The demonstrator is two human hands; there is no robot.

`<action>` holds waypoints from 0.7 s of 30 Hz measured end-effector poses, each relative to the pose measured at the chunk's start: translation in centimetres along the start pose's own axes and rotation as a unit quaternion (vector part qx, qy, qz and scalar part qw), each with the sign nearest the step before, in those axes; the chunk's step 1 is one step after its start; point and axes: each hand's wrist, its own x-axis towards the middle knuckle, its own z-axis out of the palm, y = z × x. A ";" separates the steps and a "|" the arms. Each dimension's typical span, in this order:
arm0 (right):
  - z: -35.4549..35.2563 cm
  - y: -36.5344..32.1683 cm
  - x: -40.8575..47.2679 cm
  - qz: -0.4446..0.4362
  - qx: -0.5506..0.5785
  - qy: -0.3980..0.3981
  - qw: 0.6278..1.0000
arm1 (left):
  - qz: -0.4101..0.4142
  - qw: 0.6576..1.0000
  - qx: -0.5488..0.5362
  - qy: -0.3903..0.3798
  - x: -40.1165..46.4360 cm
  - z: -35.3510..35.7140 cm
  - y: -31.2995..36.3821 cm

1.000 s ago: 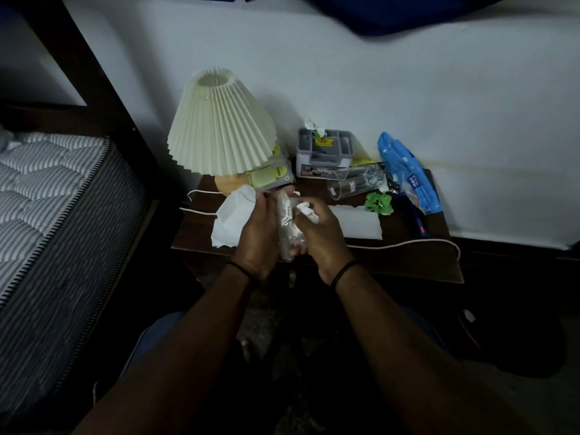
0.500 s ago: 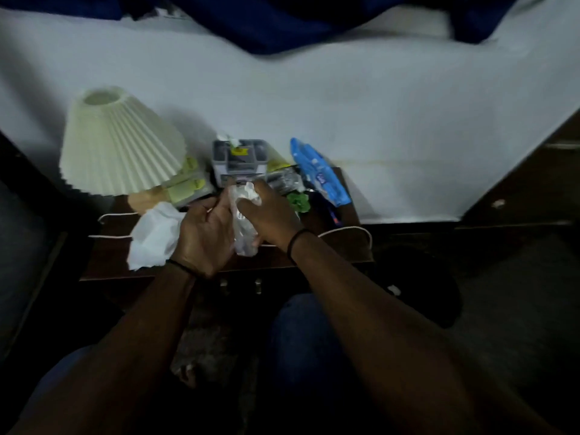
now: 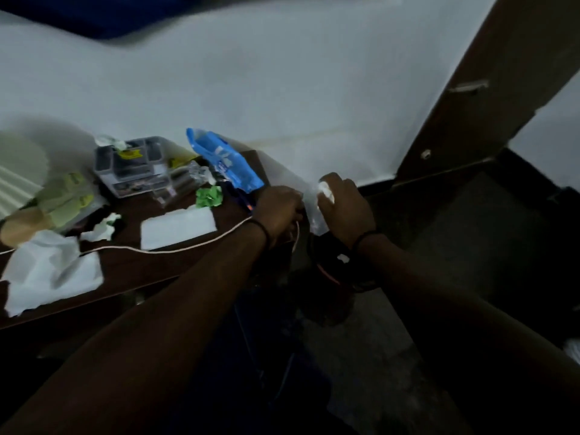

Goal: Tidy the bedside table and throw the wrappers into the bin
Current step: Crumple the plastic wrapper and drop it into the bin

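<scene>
Both my hands hold a crumpled clear plastic wrapper (image 3: 314, 204) just past the right end of the dark wooden bedside table (image 3: 131, 265). My left hand (image 3: 277, 211) grips its left side, my right hand (image 3: 343, 205) grips its right side together with a small white scrap. Below the hands stands a dark round bin (image 3: 332, 277), dim and partly hidden by my right wrist. On the table lie a white tissue (image 3: 50, 271), a folded white paper (image 3: 179, 226), a green crumpled wrapper (image 3: 208, 196), a small white scrap (image 3: 102, 227) and a blue packet (image 3: 224, 161).
A pleated lamp shade (image 3: 18, 167) stands at the far left. A grey organiser box (image 3: 135, 166) and yellow-green packets (image 3: 67, 196) sit at the back. A white cable (image 3: 188, 244) runs across the table. A brown wooden panel (image 3: 489, 89) leans at the right.
My hands carried the clear wrapper from over the table's middle to the right, past its end and above the bin. The view swung right; the bed left the frame.
</scene>
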 end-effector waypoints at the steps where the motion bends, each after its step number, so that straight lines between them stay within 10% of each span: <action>1: 0.5 2.2 -0.4 0.024 -0.011 0.001 1.000 | 0.003 0.999 0.028 -0.022 1.0 1.7 -0.5; 11: 9.5 17.1 -0.8 0.223 -0.012 -0.084 0.971 | 0.000 0.992 0.123 -0.033 9.2 10.0 -7.3; 16: 11.8 19.8 0.4 0.267 -0.011 -0.207 0.941 | -0.019 0.990 0.138 -0.009 11.2 10.3 -9.2; 21: 10.3 18.4 1.4 0.243 -0.027 -0.170 0.955 | -0.006 0.993 0.115 0.007 10.6 10.5 -8.6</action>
